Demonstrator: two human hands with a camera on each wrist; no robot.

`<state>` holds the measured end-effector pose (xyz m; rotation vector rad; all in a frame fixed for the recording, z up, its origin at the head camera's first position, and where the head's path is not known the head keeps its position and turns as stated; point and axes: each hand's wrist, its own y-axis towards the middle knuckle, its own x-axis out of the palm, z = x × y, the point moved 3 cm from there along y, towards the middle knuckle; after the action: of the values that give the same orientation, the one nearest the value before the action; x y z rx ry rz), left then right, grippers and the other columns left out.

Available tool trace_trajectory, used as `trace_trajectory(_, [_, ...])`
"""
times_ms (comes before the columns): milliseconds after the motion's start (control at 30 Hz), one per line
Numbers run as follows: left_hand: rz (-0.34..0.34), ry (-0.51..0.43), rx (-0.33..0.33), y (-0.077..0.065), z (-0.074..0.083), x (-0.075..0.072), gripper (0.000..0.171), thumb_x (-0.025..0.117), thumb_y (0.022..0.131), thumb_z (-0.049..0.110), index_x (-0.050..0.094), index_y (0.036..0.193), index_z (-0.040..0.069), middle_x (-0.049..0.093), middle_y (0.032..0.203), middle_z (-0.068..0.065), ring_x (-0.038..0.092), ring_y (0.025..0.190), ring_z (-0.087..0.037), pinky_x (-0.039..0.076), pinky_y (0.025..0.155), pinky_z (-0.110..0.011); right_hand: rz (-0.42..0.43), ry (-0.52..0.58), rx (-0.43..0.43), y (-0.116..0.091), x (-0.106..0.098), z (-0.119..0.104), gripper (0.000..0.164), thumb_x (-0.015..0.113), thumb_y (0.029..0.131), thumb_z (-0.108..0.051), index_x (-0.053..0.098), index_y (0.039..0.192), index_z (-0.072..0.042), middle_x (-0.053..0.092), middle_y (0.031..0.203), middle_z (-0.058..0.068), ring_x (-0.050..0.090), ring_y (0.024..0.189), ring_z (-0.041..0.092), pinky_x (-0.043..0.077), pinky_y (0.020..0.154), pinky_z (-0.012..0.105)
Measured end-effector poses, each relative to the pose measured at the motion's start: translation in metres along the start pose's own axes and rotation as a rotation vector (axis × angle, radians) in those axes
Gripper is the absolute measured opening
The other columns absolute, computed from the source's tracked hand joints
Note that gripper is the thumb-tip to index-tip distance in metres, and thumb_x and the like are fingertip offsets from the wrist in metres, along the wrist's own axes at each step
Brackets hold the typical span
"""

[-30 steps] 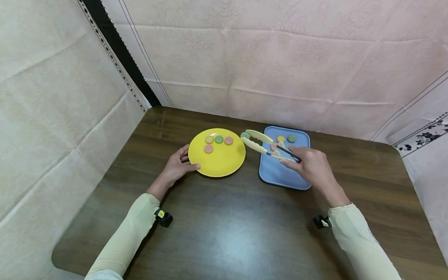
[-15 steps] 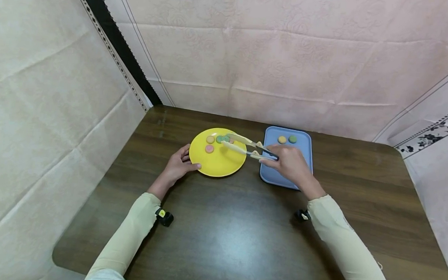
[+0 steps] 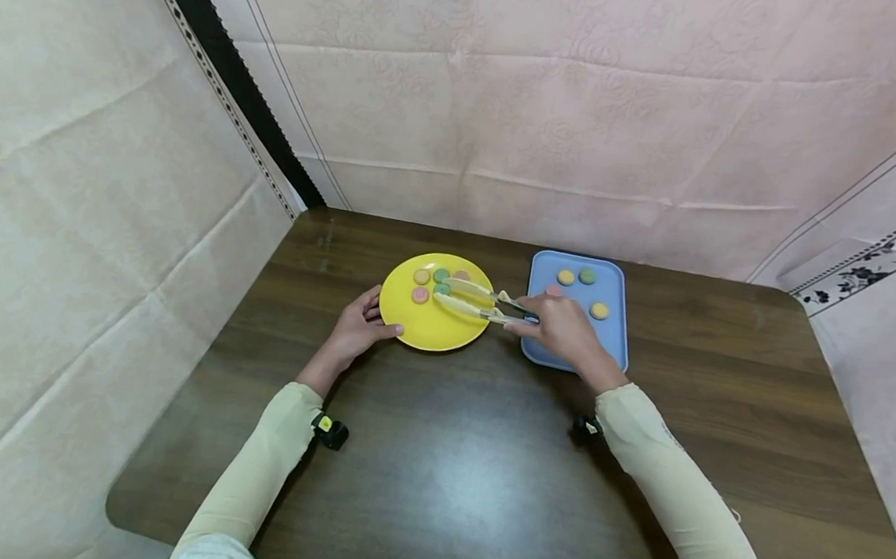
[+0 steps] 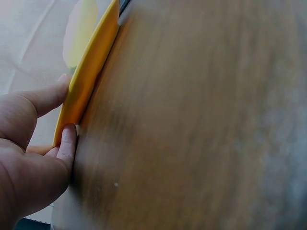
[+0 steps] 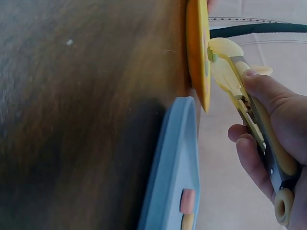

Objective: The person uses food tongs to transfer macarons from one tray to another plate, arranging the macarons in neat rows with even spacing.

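Underneath, left hand (image 4: 33, 170) touches plate (image 4: 85, 84); left wrist view shows it — head's doesn't.

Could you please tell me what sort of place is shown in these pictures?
It is probably an indoor corner arranged for filming tabletop work: creased, pale sheets hang behind and beside a wood-grain table, and a small black device sits at each wrist.

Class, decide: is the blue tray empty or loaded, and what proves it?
Loaded: in the head view, two yellow discs, a green disc and a pink disc lie on the blue tray.
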<state>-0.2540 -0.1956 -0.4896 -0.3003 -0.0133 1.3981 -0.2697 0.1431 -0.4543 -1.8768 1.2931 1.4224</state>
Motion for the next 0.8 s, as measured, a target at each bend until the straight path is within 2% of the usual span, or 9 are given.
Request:
trace_trajectory(100, [0.0, 0.005, -0.006, 0.005, -0.005, -0.001, 0.093, 0.076, 0.09, -0.001, 0.018, 0.163, 0.002, 0.037, 0.16, -0.018, 0.046, 0.141, -0.034, 0.052, 0.103, -0.035, -0.017, 0.015, 0.005, 0.002, 0.004, 0.001, 0.049, 0.08, 0.089, -0.04, 0.075, 0.122, -0.005, 0.077, 0.107, 0.01, 0.067, 0.088, 0.021, 0.058, 0.069, 0.038])
trace_trajectory(267, [0.006, 0.003, -0.004, 0.017, -0.023, -0.005, 0.095, 0.077, 0.089, 0.0, 0.018, 0.164, 0.006, 0.037, 0.16, -0.017, 0.045, 0.141, -0.032, 0.052, 0.102, -0.033, -0.032, 0.019, 0.015, 0.002, 0.007, 0.002, 0.048, 0.08, 0.089, -0.041, 0.076, 0.122, -0.006, 0.077, 0.106, 0.009, 0.07, 0.086, 0.02, 0.059, 0.069, 0.039])
trace_trajectory(433, [0.015, -0.013, 0.015, 0.02, -0.028, -0.005, 0.096, 0.079, 0.089, 0.004, 0.019, 0.164, 0.011, 0.037, 0.161, -0.014, 0.046, 0.141, -0.031, 0.052, 0.101, -0.03, -0.019, 0.013, 0.008, -0.001, 0.005, 0.002, 0.05, 0.08, 0.089, -0.041, 0.075, 0.123, -0.005, 0.077, 0.106, 0.01, 0.071, 0.088, 0.022, 0.06, 0.072, 0.041])
trace_trajectory(600, [0.03, -0.01, 0.02, 0.019, -0.027, -0.004, 0.096, 0.08, 0.088, 0.005, 0.021, 0.164, 0.011, 0.039, 0.159, -0.013, 0.047, 0.139, -0.03, 0.052, 0.102, -0.031, 0.035, 0.004, -0.012, -0.012, -0.01, 0.0, 0.045, 0.079, 0.09, -0.04, 0.076, 0.121, -0.007, 0.075, 0.096, 0.008, 0.065, 0.074, 0.021, 0.057, 0.065, 0.042])
trace_trajectory(733, [0.034, -0.005, 0.024, 0.019, -0.027, -0.004, 0.096, 0.081, 0.088, 0.005, 0.023, 0.163, 0.01, 0.041, 0.158, -0.013, 0.049, 0.138, -0.03, 0.052, 0.102, -0.032, 0.133, -0.002, -0.06, -0.025, -0.03, 0.003, 0.047, 0.082, 0.088, -0.037, 0.076, 0.121, -0.004, 0.076, 0.108, 0.015, 0.07, 0.079, 0.027, 0.059, 0.066, 0.044])
trace_trajectory(800, [0.034, -0.003, 0.022, 0.019, -0.028, -0.004, 0.096, 0.081, 0.088, 0.004, 0.023, 0.163, 0.01, 0.041, 0.158, -0.012, 0.048, 0.138, -0.029, 0.053, 0.101, -0.032, 0.17, -0.008, -0.061, -0.032, -0.041, 0.008, 0.051, 0.084, 0.086, -0.036, 0.074, 0.125, -0.004, 0.077, 0.104, 0.014, 0.068, 0.076, 0.026, 0.057, 0.063, 0.041])
